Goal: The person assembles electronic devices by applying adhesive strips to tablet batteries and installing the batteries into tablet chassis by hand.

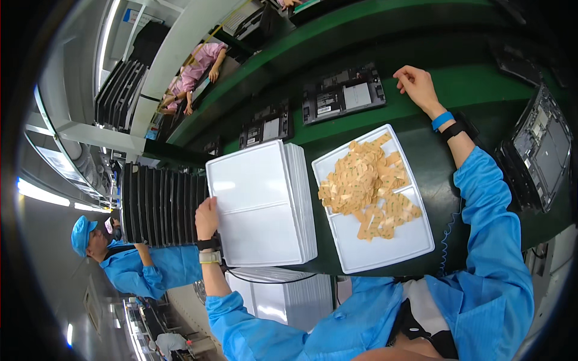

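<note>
My left hand [206,218] is at the left edge of a stack of white trays [256,234], its fingers curled in. Whatever those fingers might hold is hidden. To the right, a white tray [355,256] carries a heap of small tan adhesive pieces [364,180] with green marks. My right hand [415,87] hovers beyond that tray, over the green surface. Its fingers are bent, with a gap between thumb and forefinger and nothing visible in them. Just left of it lies a dark, opened electronic device panel [344,94] with a pale rectangle in it.
More panels [267,126] lie along the green line [409,51]. Stacked dark panels [539,150] stand at the right, above a coiled blue cord [447,240]. More white trays [289,295] are below. Upright dark trays [162,204] and a blue-clad co-worker [135,265] are at left.
</note>
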Tool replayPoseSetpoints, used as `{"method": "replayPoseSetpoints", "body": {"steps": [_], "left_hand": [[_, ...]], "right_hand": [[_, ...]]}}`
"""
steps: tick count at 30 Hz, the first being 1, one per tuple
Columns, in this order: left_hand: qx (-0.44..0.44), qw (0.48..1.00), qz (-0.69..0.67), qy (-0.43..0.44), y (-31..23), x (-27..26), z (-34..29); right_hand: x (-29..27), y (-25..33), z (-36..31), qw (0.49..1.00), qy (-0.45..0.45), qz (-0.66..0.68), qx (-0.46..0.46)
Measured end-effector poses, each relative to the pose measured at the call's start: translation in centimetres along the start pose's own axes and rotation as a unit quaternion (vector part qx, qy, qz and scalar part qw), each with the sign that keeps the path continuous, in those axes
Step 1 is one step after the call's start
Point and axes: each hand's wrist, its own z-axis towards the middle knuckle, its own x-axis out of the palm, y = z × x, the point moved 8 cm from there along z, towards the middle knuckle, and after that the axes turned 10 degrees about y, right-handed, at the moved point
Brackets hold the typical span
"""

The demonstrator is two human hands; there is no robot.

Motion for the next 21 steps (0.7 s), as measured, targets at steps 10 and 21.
{"method": "replayPoseSetpoints", "body": {"steps": [10,21], "left_hand": [[-0.023,0.979,-0.196,-0.052,5.5,4.0,-0.3],[-0.337,0.797,-0.489,-0.111,21.6,1.0,-30.3]], "right_hand": [[1.6,-1.3,-0.3,0.999,0.041,-0.006,0.006],[0.4,-5.0,1.3,0.993,0.115,-0.033,-0.023]]}}
